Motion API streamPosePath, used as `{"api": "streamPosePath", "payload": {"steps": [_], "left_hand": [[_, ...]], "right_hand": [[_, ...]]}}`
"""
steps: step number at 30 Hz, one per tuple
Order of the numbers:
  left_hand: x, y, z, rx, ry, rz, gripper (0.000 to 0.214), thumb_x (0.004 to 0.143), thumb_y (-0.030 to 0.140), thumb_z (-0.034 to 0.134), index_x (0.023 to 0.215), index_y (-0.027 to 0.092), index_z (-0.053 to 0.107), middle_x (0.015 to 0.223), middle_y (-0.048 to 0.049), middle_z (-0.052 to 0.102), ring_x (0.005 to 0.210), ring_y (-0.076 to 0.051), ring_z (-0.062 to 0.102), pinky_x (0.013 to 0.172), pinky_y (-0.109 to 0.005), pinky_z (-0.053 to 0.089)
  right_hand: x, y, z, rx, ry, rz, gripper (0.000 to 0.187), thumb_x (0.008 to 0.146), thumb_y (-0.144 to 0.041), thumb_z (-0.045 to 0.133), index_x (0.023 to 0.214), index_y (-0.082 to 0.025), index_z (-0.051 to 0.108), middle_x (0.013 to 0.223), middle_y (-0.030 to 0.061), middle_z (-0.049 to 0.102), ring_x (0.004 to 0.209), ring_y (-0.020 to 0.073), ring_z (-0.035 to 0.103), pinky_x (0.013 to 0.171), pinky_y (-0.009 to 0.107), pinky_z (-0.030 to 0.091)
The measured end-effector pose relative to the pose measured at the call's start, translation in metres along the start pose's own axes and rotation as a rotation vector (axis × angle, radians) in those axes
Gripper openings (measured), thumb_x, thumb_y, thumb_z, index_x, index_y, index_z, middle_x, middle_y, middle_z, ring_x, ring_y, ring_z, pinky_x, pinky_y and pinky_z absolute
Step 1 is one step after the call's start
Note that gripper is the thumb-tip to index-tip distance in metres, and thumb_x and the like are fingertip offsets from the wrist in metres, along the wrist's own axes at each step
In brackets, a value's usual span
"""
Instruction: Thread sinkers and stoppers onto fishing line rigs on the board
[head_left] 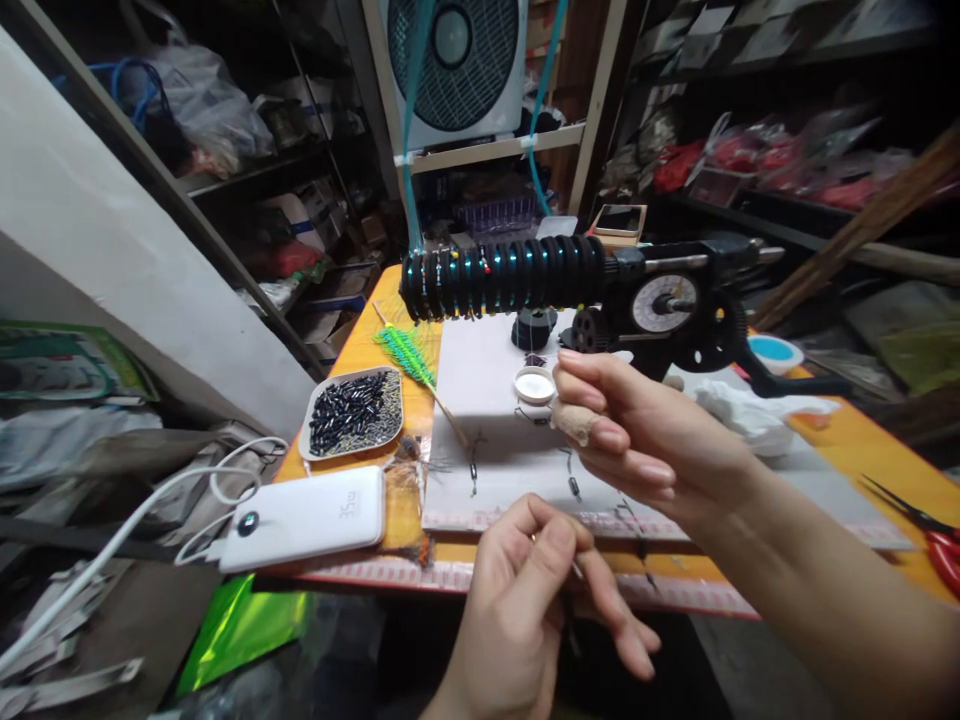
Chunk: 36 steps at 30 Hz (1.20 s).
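My left hand (525,590) is closed low in front of the table edge, thumb pressed to the index finger, the other fingers trailing loosely. Something thin and dark shows below its pinch, too blurred to name. Above and to its right, my right hand (630,430) has its fingers curled and its thumb against the index fingertip; any thing in that pinch is too small to make out. One of its fingers wears a beige wrap (574,424). On the white board (487,380) near both hands lie small dark pieces with thin ends (574,487) and a small white cup (534,384).
Behind my hands stands a crank machine (664,300) with a black ringed roller (502,278) carrying beaded strands. Leftward are a tray of black beads (352,412), a green bristly stick (405,355) and a white power bank (307,518). Red-handled scissors (941,555) lie right; a fan (454,65) stands behind.
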<state>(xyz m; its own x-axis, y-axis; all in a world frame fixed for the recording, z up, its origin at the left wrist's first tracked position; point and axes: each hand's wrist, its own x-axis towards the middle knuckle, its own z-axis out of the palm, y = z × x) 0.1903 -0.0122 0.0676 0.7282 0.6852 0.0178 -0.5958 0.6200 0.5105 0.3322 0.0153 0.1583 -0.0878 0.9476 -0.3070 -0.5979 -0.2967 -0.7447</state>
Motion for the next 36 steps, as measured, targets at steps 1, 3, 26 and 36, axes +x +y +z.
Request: {"api": "streamPosePath", "payload": {"steps": [1,3,26,36], "left_hand": [[-0.001,-0.006,-0.004,-0.049,-0.029,0.011,0.023,0.099,0.028,0.054,0.084,0.011,0.056,0.06,0.0001,0.067,0.046,-0.01,0.068,0.059,-0.025,0.06],[-0.002,-0.015,-0.01,-0.137,-0.084,0.029,0.023,0.101,0.027,0.05,0.086,0.011,0.057,0.062,-0.0013,0.07,0.047,-0.011,0.069,0.055,-0.023,0.06],[-0.012,-0.015,-0.03,0.089,0.046,0.013,0.032,0.101,0.032,0.051,0.127,0.016,0.053,0.076,-0.0078,0.076,0.053,-0.014,0.071,0.056,-0.023,0.058],[-0.038,0.008,-0.052,0.463,0.317,0.12,0.072,0.092,0.044,0.063,0.153,0.03,0.028,0.134,-0.0198,0.055,0.078,-0.02,0.072,0.072,-0.035,0.058]], "right_hand": [[0.0,0.001,0.0,0.002,0.003,-0.002,0.041,0.093,-0.039,0.046,0.059,-0.019,0.038,0.04,-0.0064,0.043,0.021,0.0011,0.021,0.021,0.008,0.016],[0.0,0.001,-0.001,0.003,0.003,-0.002,0.041,0.093,-0.039,0.046,0.059,-0.019,0.039,0.041,-0.0061,0.044,0.021,0.0011,0.021,0.022,0.009,0.016],[-0.006,0.007,-0.034,-0.657,0.106,-0.338,0.033,0.096,-0.043,0.053,0.119,-0.019,0.058,0.06,-0.0029,0.061,0.036,0.0069,0.046,0.034,0.017,0.033],[0.001,0.015,-0.026,-1.113,0.365,-0.663,0.033,0.098,-0.04,0.05,0.125,-0.021,0.053,0.063,-0.0028,0.061,0.046,0.0107,0.048,0.046,0.023,0.038]]}}
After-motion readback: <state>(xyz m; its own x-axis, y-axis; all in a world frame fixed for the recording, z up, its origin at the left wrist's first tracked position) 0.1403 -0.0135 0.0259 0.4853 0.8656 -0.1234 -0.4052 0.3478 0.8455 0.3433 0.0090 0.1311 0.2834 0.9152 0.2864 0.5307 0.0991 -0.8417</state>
